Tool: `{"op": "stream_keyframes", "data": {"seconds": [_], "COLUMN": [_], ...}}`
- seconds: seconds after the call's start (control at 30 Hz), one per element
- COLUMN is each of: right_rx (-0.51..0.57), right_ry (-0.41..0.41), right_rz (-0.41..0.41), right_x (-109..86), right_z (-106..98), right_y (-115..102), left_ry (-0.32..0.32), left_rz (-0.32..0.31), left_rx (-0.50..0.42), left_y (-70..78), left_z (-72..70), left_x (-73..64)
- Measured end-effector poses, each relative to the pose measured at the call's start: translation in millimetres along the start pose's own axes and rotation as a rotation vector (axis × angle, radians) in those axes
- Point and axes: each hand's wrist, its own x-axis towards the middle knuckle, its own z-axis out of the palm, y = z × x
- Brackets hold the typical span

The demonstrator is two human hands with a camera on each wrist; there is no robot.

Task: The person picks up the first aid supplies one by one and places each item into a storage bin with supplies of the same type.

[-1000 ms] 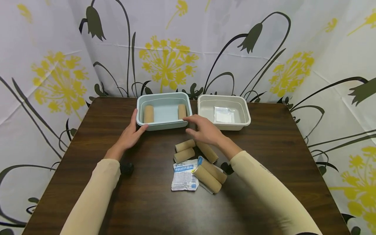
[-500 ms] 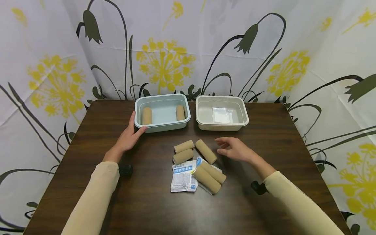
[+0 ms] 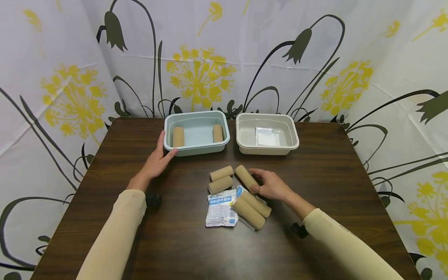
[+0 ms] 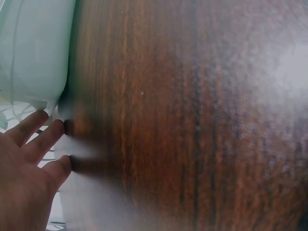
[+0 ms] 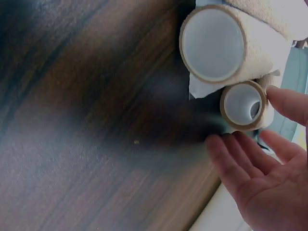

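My left hand (image 3: 154, 165) rests against the near left corner of a light blue tub (image 3: 203, 149), its thumb by the front rim. Two tan hollow rolls (image 3: 178, 136) stand or lie at opposite ends inside that tub. My right hand (image 3: 273, 184) is at a tan hollow roll (image 3: 245, 178) on the table. In the right wrist view, thumb and extended fingers lie on either side of this hollow roll (image 5: 262, 86), with the thumb close to its end; firm contact cannot be told. Two more hollow rolls (image 3: 221, 184) lie just left of it.
Nearer me, two larger rolls (image 3: 248, 213) lie over packaging beside a white and blue gauze dressing packet (image 3: 221, 210). A cream tub (image 3: 267, 150) holding a clear-and-white packet (image 3: 266, 137) stands right of the blue one. A patterned curtain (image 3: 203, 46) hangs behind the brown table (image 3: 168, 241).
My right hand left the blue tub's front right corner, swung right and nearer me, then came left to the tan roll. My left hand stayed at the blue tub.
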Motion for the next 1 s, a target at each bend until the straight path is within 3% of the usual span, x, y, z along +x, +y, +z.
{"op": "stream_keyframes", "data": {"seconds": [0.57, 1.0], "right_rx": [-0.017, 0.16], "right_ry": [0.035, 0.055], "right_rz": [0.003, 0.036], "right_x": [-1.8, -1.2], "right_z": [6.2, -0.4], "right_y": [-5.8, -1.9], "left_ry": [0.004, 0.008], "left_rz": [-0.008, 0.005], "left_rx": [-0.013, -0.017], "left_y": [1.9, 1.7], "left_z": [0.8, 1.5], "left_x": [-1.5, -1.3]}}
